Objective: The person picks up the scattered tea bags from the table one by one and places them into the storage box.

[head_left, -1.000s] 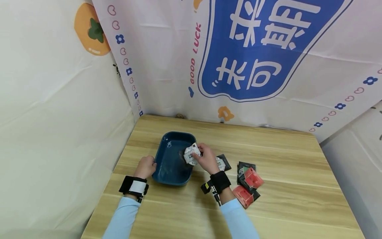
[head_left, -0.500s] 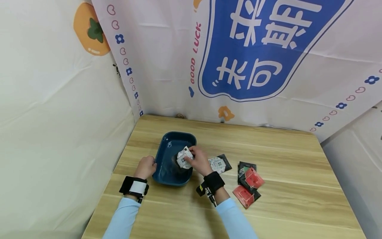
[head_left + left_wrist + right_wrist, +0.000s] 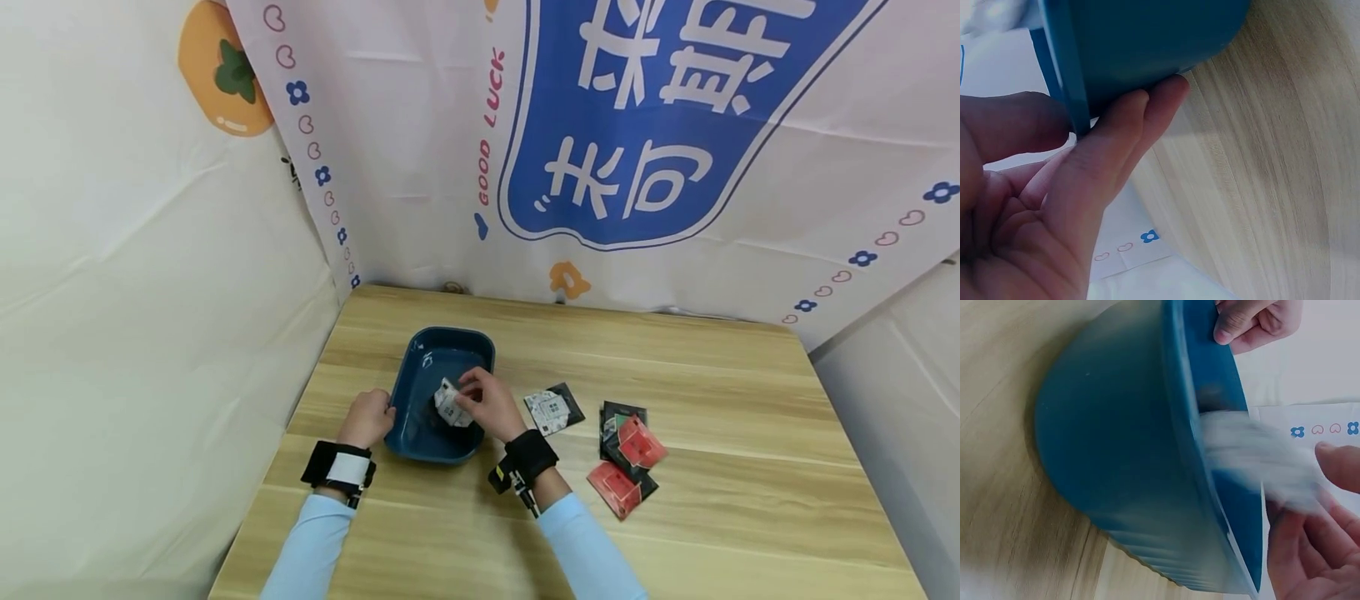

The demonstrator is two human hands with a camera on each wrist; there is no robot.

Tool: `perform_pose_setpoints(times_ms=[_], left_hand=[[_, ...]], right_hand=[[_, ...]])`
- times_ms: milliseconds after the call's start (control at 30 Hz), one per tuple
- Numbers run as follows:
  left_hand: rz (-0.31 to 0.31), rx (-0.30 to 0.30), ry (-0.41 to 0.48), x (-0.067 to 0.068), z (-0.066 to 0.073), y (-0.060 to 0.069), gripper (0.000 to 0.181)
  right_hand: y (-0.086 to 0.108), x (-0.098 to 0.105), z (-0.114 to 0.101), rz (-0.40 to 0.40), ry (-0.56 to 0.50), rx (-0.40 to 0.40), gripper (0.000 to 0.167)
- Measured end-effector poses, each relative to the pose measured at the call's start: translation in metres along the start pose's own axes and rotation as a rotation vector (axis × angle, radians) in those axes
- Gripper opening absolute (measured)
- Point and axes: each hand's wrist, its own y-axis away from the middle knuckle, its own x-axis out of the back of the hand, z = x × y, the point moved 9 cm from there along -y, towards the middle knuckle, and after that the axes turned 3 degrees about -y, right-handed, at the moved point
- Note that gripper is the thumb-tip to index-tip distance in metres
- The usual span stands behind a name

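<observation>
Since the earlier head frame: right hand (image 3: pixel 489 407) shifted slightly further over the tray (image 3: pixel 420 390), white packet (image 3: pixel 453 407) now lower and out from its fingers. Left hand (image 3: pixel 367 419) and tray about where they were.

Right fingers: loosely spread, thumb well apart from the rest, grip looks released. Packet blurred at the fingertips in right wrist view, so last contact can't be told. Left: thumb inside, fingers outside, pinching the tray's left wall.

Progress, judged from layout: white packet in the tray, tilted, just inside the right wall; one or a stack, can't tell. Left out on the worktop (image 3: pixel 727 400): white-and-black packet (image 3: pixel 553 409) flat just right of the tray; further right, overlapping red-and-black packets (image 3: pixel 633 442), with a red packet (image 3: pixel 615 489) at the pile's front end. Pile count unclear. Looks partway, more outside than in.

Edges/room: tray sits toward the worktop's back-left corner, apart from both edges, left hand between it and the left edge. Back-left of the tray floor is bare; right wall is the lip to cross from the packet side. Gap between tray and white-and-black packet is narrow, right wrist just in front of it. Widest room is bare wood from the pile to the right edge; also a strip along the back edge.
</observation>
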Motion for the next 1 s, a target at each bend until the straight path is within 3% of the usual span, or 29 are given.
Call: perform_pose_setpoints(times_ms=[233,500,767,1000], left_hand=[[0.000,-0.029,0.006,0.000,0.004,-0.003,0.024],[-0.004,-0.017,-0.006,0.004,0.002,-0.004,0.021],[-0.024,-0.001,-0.014,0.000,-0.001,-0.004,0.020],[-0.026,0.002,-0.007,-0.002,0.001,-0.004,0.023]], right_hand=[[0.003,0.022,-0.001,0.042,-0.042,0.017,0.024],[0.019,0.075,0.016,0.199,-0.056,0.025,0.023],[0.040,0.105,0.056,0.263,-0.054,-0.090,0.026],[0.053,0.118,0.074,0.278,-0.045,-0.159,0.033]])
